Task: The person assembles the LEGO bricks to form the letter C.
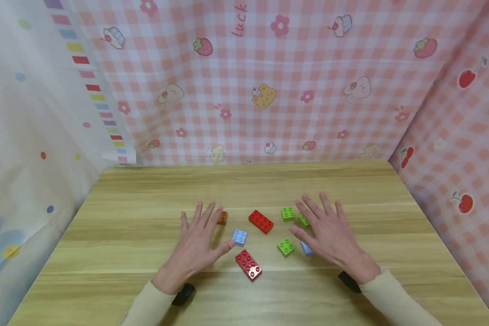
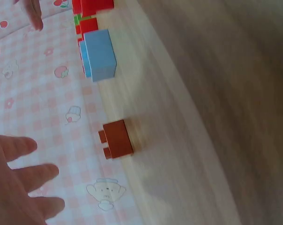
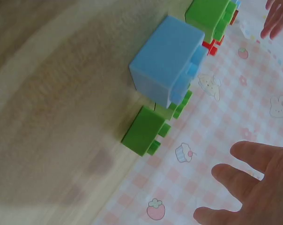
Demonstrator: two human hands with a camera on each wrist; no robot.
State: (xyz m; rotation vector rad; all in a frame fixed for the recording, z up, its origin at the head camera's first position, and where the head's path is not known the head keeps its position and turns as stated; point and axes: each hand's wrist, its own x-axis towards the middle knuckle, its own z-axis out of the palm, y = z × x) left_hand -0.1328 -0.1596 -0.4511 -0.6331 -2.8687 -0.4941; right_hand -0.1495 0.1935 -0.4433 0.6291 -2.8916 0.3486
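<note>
Both hands hover palm down over a loose group of toy building bricks, with fingers spread and nothing held. My left hand (image 1: 197, 242) is nearest a brown brick (image 1: 222, 218), partly covered by its fingers, and a light blue brick (image 1: 239, 237) by the thumb tip. Under my right hand (image 1: 330, 231) lie a half-hidden green brick (image 1: 303, 221) and another blue brick (image 1: 306, 248). Two more green bricks (image 1: 287, 213) sit left of that hand. Between the hands are two longer red bricks, one farther off (image 1: 261, 221) and one closer (image 1: 248, 265).
The bricks lie on a wood-grain table (image 1: 146, 194). A pink checked curtain (image 1: 244, 68) hangs along its back edge, a similar one (image 1: 464, 158) on the right and a white dotted one (image 1: 36, 136) on the left. Black bands (image 1: 183, 295) sit at both wrists.
</note>
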